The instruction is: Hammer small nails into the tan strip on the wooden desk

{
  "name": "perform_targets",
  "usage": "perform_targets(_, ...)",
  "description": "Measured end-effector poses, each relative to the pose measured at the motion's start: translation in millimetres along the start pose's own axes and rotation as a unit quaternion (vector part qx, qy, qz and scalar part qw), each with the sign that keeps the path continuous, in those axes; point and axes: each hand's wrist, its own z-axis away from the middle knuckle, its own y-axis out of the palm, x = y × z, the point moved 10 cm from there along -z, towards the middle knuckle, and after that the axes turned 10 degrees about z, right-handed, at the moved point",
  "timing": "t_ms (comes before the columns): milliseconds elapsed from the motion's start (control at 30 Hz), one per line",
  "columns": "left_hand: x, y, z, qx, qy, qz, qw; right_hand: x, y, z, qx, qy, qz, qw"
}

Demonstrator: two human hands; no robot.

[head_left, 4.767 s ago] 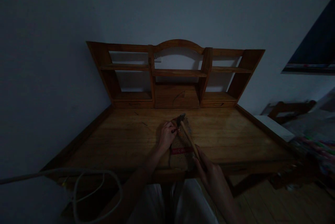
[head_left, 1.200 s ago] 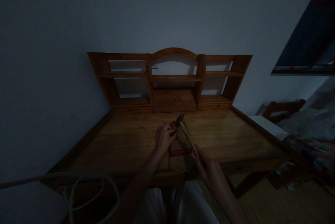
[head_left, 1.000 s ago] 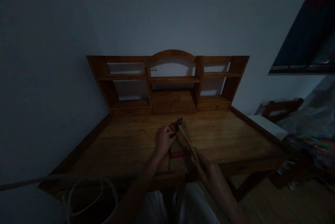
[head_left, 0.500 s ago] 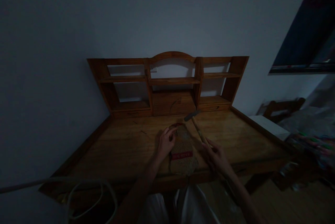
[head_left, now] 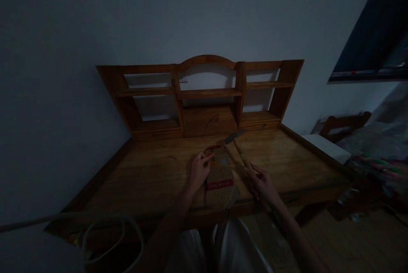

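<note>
A flat woven piece (head_left: 220,178) with a red band across it lies near the front edge of a wooden desk (head_left: 153,171). My left hand (head_left: 199,170) rests at its left edge, fingers pinched together at its top corner; what they pinch is too small and dark to make out. My right hand (head_left: 262,182) is closed round the wooden handle of a hammer (head_left: 238,149). The hammer's dark head hangs above the desk, to the right of the woven piece's far end.
A wooden shelf unit (head_left: 204,94) stands at the back of the desk against a pale wall. A light cable (head_left: 105,230) loops at the lower left. A wooden chair (head_left: 344,123) and colourful cloth (head_left: 379,166) sit to the right. The room is dim.
The hammer head, earlier down on the far end of the woven piece beside my left fingers, has been lifted and swung to the right. My left hand has stayed at the piece.
</note>
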Motion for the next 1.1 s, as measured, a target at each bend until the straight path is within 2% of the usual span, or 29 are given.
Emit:
perform_targets(267, -11.7, 2.1, 6.2, 0.007, 0.04, -0.097, 0.994, -4.6, 1.5, -3.9, 0.011, -0.007, -0.011, 1.0)
perform_targets(433, -7.7, 7.9, 6.7, 0.028, 0.04, -0.134, 0.99, -0.8, 2.9, -2.4, 0.031, -0.007, -0.01, 0.999)
perform_targets(1100, -5.4, 7.5, 5.4, 0.027, 0.022, -0.15, 0.988, -2.3, 0.6, -3.0, 0.024, -0.002, 0.016, 1.0)
